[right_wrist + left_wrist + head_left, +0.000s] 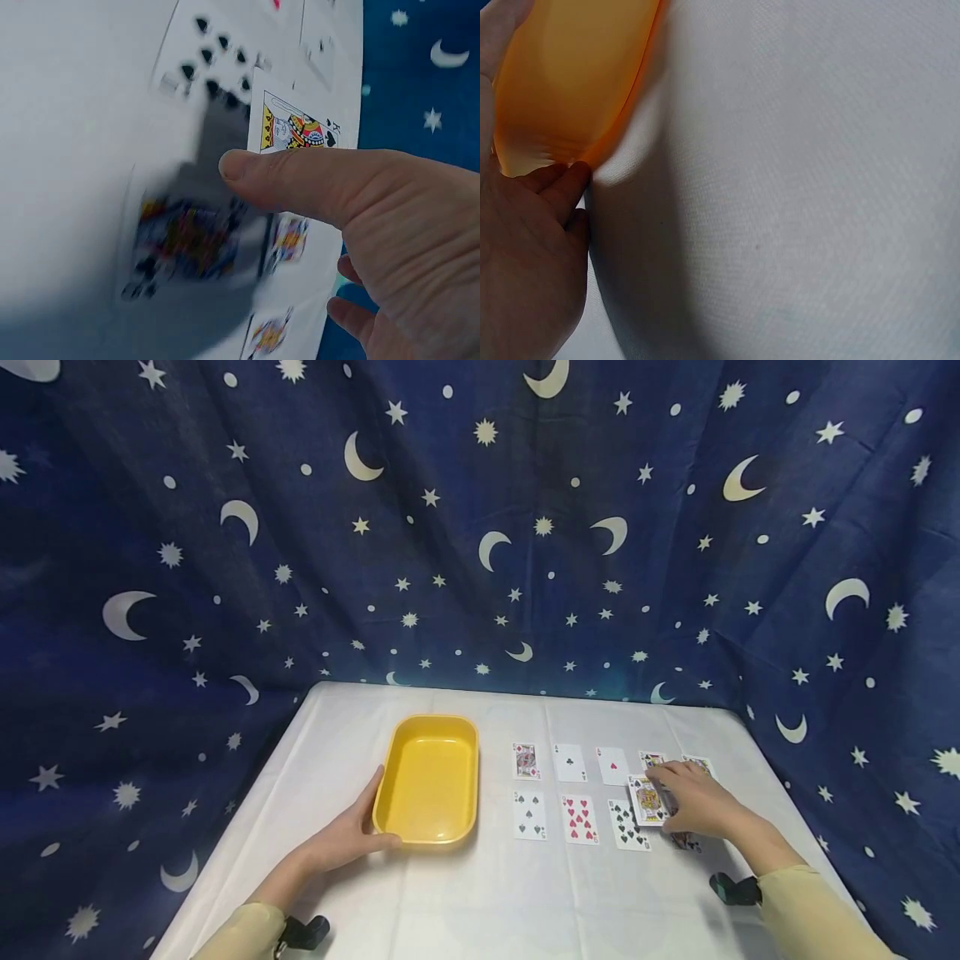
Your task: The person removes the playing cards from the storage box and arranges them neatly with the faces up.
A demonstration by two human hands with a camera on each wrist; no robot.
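At the left of the table in the head view stands a yellow plastic tray (426,781). My left hand (341,835) grips its near left corner, thumb on the front edge and fingers along the left side; the left wrist view shows fingertips at the orange-looking rim (619,124). Over the right part of the card layout, my right hand (701,802) pinches a king of spades (647,800), held face up above the table. Beneath it lies a blurred face card with club marks (187,240), partly shaded. A spade number card (628,827) lies just left of it.
Face-up cards lie in two rows: a king of diamonds (527,762), ace of clubs (570,763) and ace of hearts (612,767) behind, a black five (530,816) and heart number card (580,820) nearer. A dark starry curtain (480,527) surrounds the white-covered table (480,910).
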